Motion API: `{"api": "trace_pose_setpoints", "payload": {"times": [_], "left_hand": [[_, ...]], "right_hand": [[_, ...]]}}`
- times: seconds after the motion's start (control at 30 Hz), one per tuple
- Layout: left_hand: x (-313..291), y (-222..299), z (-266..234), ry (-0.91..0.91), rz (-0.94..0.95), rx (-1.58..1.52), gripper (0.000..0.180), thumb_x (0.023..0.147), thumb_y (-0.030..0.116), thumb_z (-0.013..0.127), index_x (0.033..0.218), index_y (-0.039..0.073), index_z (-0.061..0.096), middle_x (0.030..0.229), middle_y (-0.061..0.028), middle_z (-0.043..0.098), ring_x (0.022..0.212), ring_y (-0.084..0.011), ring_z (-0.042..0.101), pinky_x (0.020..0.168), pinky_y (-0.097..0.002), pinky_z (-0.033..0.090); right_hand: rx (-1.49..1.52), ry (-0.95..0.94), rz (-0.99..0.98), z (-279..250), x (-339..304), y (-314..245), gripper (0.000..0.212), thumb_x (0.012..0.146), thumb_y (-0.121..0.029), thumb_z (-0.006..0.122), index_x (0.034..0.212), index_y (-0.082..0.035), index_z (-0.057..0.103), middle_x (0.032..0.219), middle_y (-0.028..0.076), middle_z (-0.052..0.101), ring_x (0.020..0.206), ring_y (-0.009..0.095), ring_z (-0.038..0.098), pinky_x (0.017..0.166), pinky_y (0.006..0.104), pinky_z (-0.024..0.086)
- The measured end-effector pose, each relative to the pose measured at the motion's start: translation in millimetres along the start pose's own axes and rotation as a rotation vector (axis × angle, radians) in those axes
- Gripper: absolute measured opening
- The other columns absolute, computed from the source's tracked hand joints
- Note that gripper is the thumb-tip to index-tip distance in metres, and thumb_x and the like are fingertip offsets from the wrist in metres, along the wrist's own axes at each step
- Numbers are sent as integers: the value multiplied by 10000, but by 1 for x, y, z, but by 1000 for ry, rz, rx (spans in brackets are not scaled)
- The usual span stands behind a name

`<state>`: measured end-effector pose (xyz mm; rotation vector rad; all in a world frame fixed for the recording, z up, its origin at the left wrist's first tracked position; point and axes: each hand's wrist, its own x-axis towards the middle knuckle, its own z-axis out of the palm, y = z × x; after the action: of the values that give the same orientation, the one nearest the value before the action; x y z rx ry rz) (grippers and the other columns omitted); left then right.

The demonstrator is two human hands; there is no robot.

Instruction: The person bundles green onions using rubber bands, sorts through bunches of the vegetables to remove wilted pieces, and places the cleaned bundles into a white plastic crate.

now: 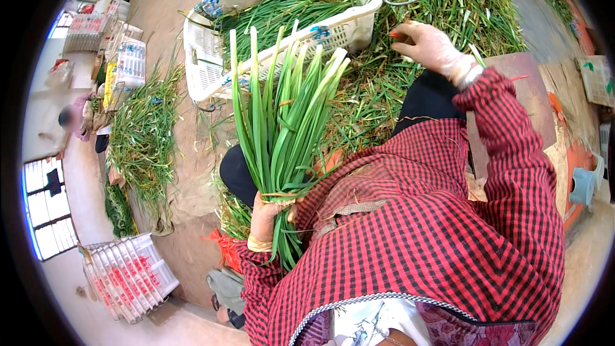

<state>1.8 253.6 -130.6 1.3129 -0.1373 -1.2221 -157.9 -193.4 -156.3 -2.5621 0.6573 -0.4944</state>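
My left hand (pixel 264 216), in a pale glove, is closed round the lower part of a bunch of garlic chives (pixel 282 128). The pale stalk ends point away from me, and leaf tips hang below my grip. One leaf crosses the bunch just above my fingers. Out to the right, my right hand (pixel 432 48) is lifted over the loose greens, also gloved. Its thumb and fingers are apart, with a small red-orange patch at the fingertips and no stalks between them. Beyond the bunch stands a white plastic basket (pixel 339 22) holding more cut greens (pixel 288 16).
A big heap of loose greens (pixel 461 6) lies right of the basket. Another pile (pixel 144 147) is at the left. White crates (pixel 128 275) stand stacked at the lower left. A person (pixel 83 115) is farther off at the left. A blue-grey stool (pixel 582 186) is at the right.
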Motion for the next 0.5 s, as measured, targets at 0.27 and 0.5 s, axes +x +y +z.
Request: {"api": "trace_pose_setpoints", "payload": {"times": [0.27, 0.5], "left_hand": [[5, 4, 26, 92, 75, 84, 283, 751, -57, 601, 1034, -48, 594, 896, -154, 687, 583, -177, 598, 524, -274, 492], [11, -6, 19, 20, 48, 16, 281, 753, -7, 624, 1027, -64, 600, 829, -146, 667, 558, -199, 594, 509, -289, 477]], "right_hand": [[78, -245, -245, 33, 21, -163, 380, 865, -460, 624, 1013, -119, 703, 805, 137, 689, 766, 307, 683, 700, 393, 535], [627, -215, -228, 60, -15, -199, 180, 835, -212, 645, 944, -69, 655, 742, 122, 664, 691, 293, 680, 631, 365, 535]]}}
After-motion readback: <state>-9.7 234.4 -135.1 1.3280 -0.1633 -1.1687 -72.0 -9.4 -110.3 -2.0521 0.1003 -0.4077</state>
